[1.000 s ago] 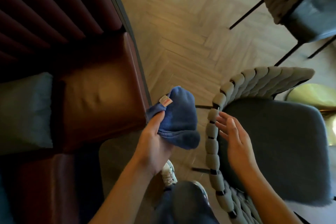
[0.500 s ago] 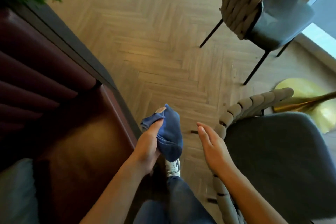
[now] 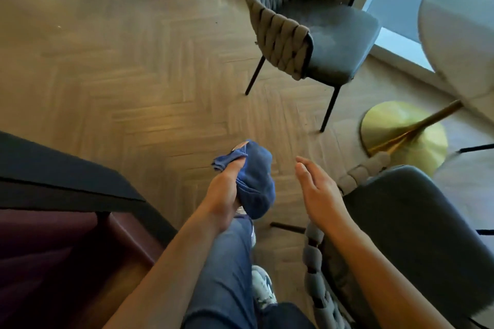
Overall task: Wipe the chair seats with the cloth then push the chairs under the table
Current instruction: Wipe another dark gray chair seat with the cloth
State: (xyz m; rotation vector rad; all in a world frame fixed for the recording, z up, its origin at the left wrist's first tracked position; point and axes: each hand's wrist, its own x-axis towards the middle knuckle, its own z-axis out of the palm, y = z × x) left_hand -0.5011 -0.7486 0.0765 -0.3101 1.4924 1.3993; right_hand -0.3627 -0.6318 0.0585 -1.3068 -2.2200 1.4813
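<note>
My left hand [image 3: 226, 192] grips a bunched blue cloth [image 3: 254, 181] above the floor, in front of my knee. My right hand [image 3: 318, 189] hangs open with its fingers apart, just left of the woven backrest of the near grey chair [image 3: 417, 222] and not touching it. That chair's dark seat fills the lower right. A second grey chair [image 3: 320, 43] with a woven back and thin black legs stands farther off, near the window. The white round table [image 3: 459, 35] is at the upper right on a gold pedestal base [image 3: 387, 131].
A dark red leather bench [image 3: 66, 262] with a black ledge runs along the lower left. My jeans leg and a white sneaker [image 3: 263, 286] are between bench and near chair. Herringbone wood floor [image 3: 133, 75] stretches ahead to the window wall.
The view has tilted up and turned toward the far chair and table. My right hand came off the near chair's backrest. The left hand still holds the cloth.
</note>
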